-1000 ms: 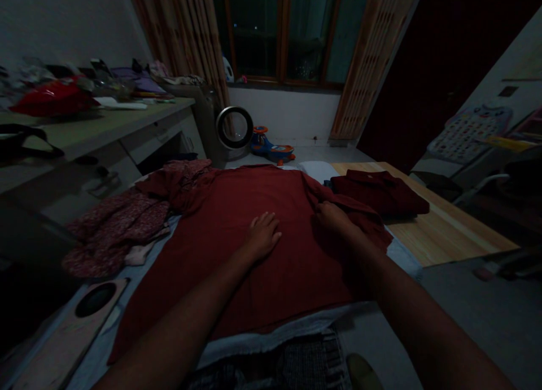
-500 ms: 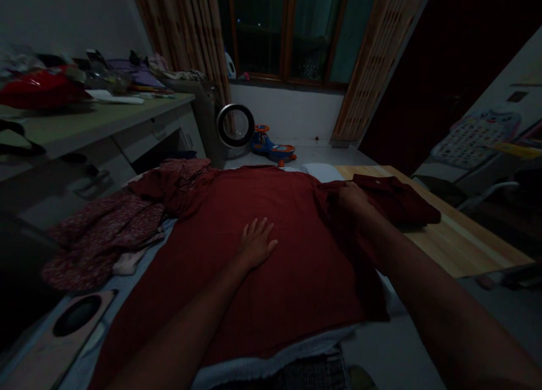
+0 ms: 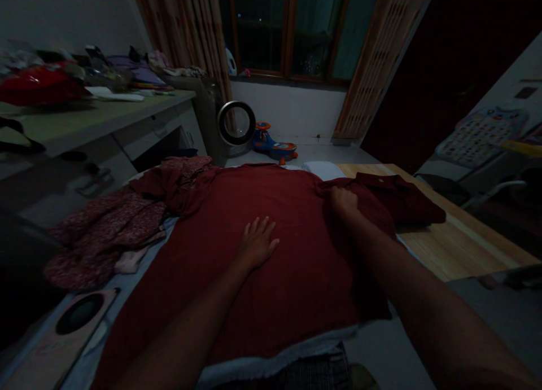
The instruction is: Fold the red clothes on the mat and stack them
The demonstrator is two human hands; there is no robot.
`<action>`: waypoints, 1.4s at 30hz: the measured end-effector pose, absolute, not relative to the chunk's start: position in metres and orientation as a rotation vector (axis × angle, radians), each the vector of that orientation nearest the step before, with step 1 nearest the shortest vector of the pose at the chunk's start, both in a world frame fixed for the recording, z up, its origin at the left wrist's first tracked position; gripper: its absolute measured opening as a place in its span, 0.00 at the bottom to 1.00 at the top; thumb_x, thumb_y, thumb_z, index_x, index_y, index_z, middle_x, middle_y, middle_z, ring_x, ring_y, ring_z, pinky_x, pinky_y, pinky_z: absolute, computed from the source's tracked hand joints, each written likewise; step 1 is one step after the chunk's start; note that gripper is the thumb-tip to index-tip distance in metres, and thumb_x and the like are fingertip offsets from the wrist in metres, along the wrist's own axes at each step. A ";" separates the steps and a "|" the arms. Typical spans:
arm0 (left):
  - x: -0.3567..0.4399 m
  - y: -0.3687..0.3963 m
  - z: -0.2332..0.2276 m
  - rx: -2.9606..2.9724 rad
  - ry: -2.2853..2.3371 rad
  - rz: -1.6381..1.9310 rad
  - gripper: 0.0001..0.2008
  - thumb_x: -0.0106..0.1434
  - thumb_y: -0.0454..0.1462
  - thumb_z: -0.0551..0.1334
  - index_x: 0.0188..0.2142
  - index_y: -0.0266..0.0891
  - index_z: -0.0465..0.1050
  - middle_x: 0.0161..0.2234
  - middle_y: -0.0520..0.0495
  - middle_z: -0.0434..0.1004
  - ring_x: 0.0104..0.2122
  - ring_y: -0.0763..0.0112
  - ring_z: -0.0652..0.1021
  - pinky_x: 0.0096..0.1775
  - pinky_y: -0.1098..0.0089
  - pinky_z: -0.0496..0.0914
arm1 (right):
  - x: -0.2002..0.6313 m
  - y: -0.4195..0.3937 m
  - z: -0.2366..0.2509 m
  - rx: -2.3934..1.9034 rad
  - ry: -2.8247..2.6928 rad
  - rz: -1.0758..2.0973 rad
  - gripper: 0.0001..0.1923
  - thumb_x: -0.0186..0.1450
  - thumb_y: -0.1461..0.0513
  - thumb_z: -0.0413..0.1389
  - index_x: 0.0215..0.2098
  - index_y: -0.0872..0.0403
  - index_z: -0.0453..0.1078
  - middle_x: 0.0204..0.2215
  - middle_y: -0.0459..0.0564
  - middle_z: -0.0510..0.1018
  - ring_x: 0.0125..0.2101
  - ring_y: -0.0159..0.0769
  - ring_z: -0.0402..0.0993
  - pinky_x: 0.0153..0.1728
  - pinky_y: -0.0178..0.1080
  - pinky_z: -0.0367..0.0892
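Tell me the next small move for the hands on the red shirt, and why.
Probably fold the right sleeve inward. The left hand lies flat on the middle of the red shirt, pinning it, while the right hand grips bunched cloth at the shirt's right shoulder, which overlaps the folded garment beside it. The hold cannot be seen exactly in this dim light.

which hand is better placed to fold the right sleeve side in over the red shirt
Probably the right. The right hand already rests on the bunched sleeve edge of the red shirt, beside the folded red garment. The left hand lies flat mid-shirt, pinning it.
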State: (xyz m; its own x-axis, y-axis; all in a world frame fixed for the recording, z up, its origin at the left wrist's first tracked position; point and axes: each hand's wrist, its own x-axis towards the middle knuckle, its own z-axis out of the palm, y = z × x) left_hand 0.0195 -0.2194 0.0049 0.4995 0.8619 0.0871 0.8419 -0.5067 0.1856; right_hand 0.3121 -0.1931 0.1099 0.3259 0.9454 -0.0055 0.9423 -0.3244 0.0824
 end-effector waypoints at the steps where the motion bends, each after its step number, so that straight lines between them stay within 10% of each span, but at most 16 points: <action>1: 0.020 -0.219 0.005 2.614 1.504 0.244 0.31 0.67 0.53 0.48 0.65 0.47 0.54 0.68 0.47 0.49 0.67 0.52 0.50 0.63 0.48 0.48 | 0.315 -0.193 0.112 2.526 1.775 0.137 0.19 0.71 0.63 0.41 0.54 0.62 0.66 0.50 0.69 0.71 0.49 0.50 0.71 0.44 0.45 0.65; 7: 0.022 -0.220 0.004 2.633 1.524 0.241 0.31 0.67 0.54 0.48 0.66 0.47 0.54 0.68 0.48 0.49 0.67 0.52 0.50 0.63 0.48 0.48 | 0.279 -0.208 0.099 2.455 2.010 0.399 0.19 0.71 0.64 0.39 0.53 0.60 0.66 0.53 0.65 0.69 0.54 0.50 0.63 0.51 0.48 0.59; 18: 0.020 -0.219 0.003 2.625 1.505 0.230 0.31 0.67 0.55 0.46 0.66 0.48 0.53 0.69 0.48 0.47 0.67 0.52 0.49 0.62 0.48 0.49 | 0.270 -0.225 0.016 2.320 2.178 -0.146 0.34 0.71 0.48 0.38 0.66 0.63 0.52 0.67 0.63 0.51 0.67 0.47 0.42 0.63 0.47 0.43; 42: -0.174 -0.203 0.023 2.186 2.121 -0.075 0.32 0.69 0.53 0.41 0.67 0.42 0.49 0.69 0.41 0.44 0.67 0.55 0.50 0.61 0.48 0.54 | 0.172 -0.240 0.005 2.095 2.557 -0.079 0.32 0.70 0.47 0.40 0.65 0.55 0.56 0.67 0.53 0.55 0.65 0.47 0.47 0.63 0.49 0.44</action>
